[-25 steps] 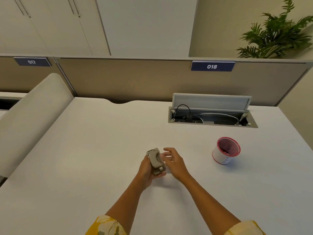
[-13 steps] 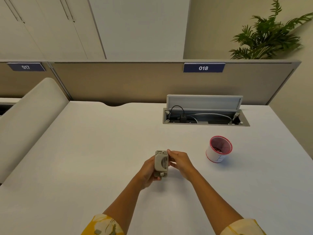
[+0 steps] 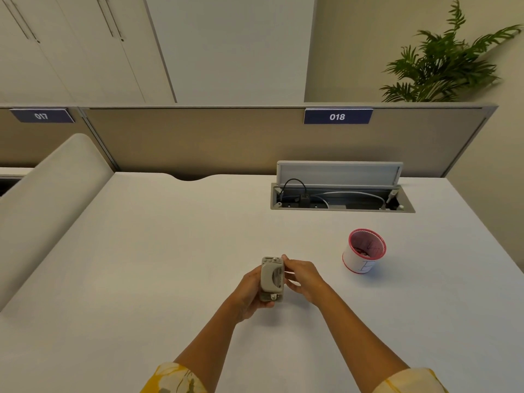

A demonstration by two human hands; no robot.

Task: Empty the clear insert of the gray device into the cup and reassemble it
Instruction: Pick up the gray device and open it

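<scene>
While the white desk (image 3: 158,251) fills most of the view, a beige partition (image 3: 198,143) runs along its far edge, carrying two dark blue number plates, one reading 017 (image 3: 42,116) at far left and one reading 018 (image 3: 337,116) toward the right. Behind the partition a green plant (image 3: 445,58) stands at far right. Set into the far right part of the desk is a cable tray (image 3: 341,199) with its lid (image 3: 338,173) propped up and cords lying inside. Nearer and right of centre stands the cup (image 3: 363,252), white with a red rim, upright on the desk, with something dark at its bottom; it is well apart from both hands. The left hand (image 3: 249,293) is wrapped around the gray device (image 3: 272,278) from its left side, holding it upright above the near-centre desk. The right hand (image 3: 304,276) meets the device's right edge, its fingertips (image 3: 284,258) pinching at the upper right corner. Whether the clear insert is in or out of the device cannot be told. Yellow-patterned sleeves (image 3: 175,378) show at the near edge.
</scene>
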